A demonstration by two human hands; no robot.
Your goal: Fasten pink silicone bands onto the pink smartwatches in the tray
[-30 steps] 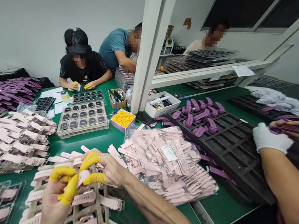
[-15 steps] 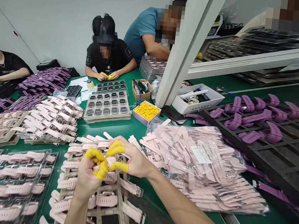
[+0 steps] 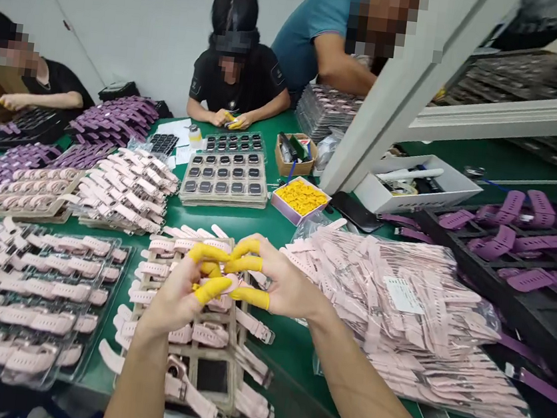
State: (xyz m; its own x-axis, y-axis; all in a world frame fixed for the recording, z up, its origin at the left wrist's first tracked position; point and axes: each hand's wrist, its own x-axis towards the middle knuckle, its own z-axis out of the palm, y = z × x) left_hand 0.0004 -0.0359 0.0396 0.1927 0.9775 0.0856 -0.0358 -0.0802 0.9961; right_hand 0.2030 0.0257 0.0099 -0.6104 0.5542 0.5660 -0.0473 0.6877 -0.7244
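My left hand (image 3: 184, 285) and my right hand (image 3: 283, 280) meet over a beige tray, with yellow covers on the fingertips. Between them they pinch a small pink watch strap (image 3: 232, 283), mostly hidden by the fingers. Below lies the beige tray (image 3: 239, 345), where pink-strapped watches rest in rows and some straps hang over the sides. One rose-gold watch (image 3: 176, 366) sits low in this tray, beside a dark square slot (image 3: 212, 376). Right of my right hand is a heap of pink straps (image 3: 373, 300) in clear plastic bags.
Clear trays of pink-strapped watches (image 3: 35, 315) lie at left. Beyond are stacked watch-face trays (image 3: 224, 196), a box of yellow finger covers (image 3: 302, 198) and a white box (image 3: 410, 200). A slanted white post (image 3: 397, 95) rises at right near purple straps (image 3: 536, 245). Several co-workers sit opposite.
The camera view has shifted, moving the scene leftward things further right in the picture. My fingers have rearranged around the pink strap; both hands stay together above the tray.
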